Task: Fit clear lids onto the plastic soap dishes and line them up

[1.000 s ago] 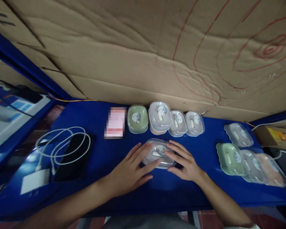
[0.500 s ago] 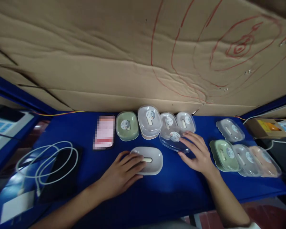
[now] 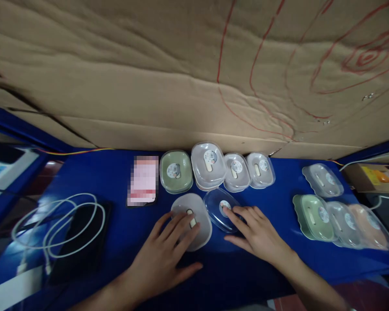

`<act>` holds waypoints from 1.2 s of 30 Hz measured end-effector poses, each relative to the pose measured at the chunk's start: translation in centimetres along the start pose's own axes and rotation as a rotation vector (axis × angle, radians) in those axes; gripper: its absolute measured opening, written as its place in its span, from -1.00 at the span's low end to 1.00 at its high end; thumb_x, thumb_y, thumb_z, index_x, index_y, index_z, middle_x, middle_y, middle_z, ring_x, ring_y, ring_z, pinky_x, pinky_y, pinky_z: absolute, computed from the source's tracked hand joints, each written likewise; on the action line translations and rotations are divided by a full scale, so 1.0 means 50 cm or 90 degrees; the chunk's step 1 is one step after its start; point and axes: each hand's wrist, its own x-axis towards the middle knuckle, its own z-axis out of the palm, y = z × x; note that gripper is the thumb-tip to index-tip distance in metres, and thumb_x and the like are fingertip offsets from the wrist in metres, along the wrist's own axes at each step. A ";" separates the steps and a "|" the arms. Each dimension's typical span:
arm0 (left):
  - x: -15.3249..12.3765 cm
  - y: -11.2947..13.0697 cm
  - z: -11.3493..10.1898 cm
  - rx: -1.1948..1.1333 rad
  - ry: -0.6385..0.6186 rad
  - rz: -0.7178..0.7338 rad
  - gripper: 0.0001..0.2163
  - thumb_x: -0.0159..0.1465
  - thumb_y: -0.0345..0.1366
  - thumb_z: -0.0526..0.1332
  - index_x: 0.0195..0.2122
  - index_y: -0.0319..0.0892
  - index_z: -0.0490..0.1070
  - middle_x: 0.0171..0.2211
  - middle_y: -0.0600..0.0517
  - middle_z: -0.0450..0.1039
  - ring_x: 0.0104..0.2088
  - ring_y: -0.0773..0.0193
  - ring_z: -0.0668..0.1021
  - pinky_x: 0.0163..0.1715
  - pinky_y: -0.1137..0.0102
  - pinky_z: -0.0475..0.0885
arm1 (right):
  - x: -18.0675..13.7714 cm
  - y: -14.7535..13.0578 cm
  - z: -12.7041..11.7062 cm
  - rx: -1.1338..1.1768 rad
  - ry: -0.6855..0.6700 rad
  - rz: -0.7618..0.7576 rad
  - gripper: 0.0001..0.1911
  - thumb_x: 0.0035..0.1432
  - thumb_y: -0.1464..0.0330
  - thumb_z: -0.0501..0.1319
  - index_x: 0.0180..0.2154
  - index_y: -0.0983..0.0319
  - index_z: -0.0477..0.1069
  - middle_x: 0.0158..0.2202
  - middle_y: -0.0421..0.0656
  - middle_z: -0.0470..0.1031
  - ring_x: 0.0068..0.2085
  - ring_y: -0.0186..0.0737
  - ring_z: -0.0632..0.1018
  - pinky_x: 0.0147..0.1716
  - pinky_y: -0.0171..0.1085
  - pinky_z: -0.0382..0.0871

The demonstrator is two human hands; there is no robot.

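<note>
A grey plastic soap box [image 3: 199, 229] with a cream insert in its middle sits uncovered on the blue table. My left hand [image 3: 168, 246] lies over its left side, fingers spread on it and thumb apart from it. Close to the box's right side is a clear plastic lid [image 3: 215, 207] with a round label, tilted to the right. My right hand [image 3: 254, 229] has its fingertips on the lid at the label, its thumb at the near edge. The fingers partly hide both the box and the lid.
Behind stand lidded boxes, a green one [image 3: 176, 172] and several grey ones [image 3: 209, 166]. More lidded boxes [image 3: 317, 220] are at the right. A phone [image 3: 144, 181] and a coiled white cable [image 3: 74, 196] lie left. A cardboard wall [image 3: 132, 86] closes the back.
The clear lid has come left and nearer with my right hand, up beside the box. Under my left hand the grey box has turned from lying crosswise to pointing more away from me.
</note>
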 end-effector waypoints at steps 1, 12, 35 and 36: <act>0.003 0.005 0.003 0.019 -0.001 -0.007 -0.56 0.47 -0.07 0.25 0.27 -0.20 0.47 0.24 -0.18 0.57 0.23 -0.10 0.57 0.43 0.00 0.18 | 0.001 -0.002 0.003 0.006 -0.003 0.006 -0.31 0.48 0.01 0.24 0.41 0.30 0.33 -0.01 0.02 0.66 -0.09 -0.03 0.62 -0.03 -0.04 0.52; 0.033 -0.024 -0.026 -0.119 -0.031 -0.001 -0.68 0.50 -0.22 0.25 0.24 -0.14 0.48 0.19 -0.08 0.63 0.27 0.03 0.59 0.44 0.07 0.26 | 0.021 0.029 0.040 0.103 0.191 -0.003 -0.39 0.47 0.21 0.25 0.46 0.08 0.27 0.11 0.01 0.63 0.08 0.04 0.65 0.09 0.01 0.55; 0.120 -0.038 -0.033 -0.042 0.030 0.021 -0.59 0.54 -0.17 0.23 0.35 -0.18 0.35 0.29 -0.29 0.49 0.31 -0.08 0.53 0.37 -0.10 0.37 | 0.182 0.184 -0.096 0.232 0.016 0.040 -0.35 0.34 0.18 0.44 0.39 -0.05 0.39 0.18 -0.03 0.51 0.21 0.08 0.54 0.24 0.16 0.51; 0.139 -0.042 -0.034 -0.025 0.035 -0.002 -0.58 0.54 -0.17 0.22 0.35 -0.19 0.34 0.29 -0.30 0.48 0.31 -0.11 0.53 0.36 -0.12 0.37 | 0.186 0.184 -0.100 0.240 0.018 0.031 -0.36 0.34 0.16 0.44 0.38 -0.06 0.40 0.18 -0.03 0.51 0.20 0.08 0.55 0.23 0.16 0.51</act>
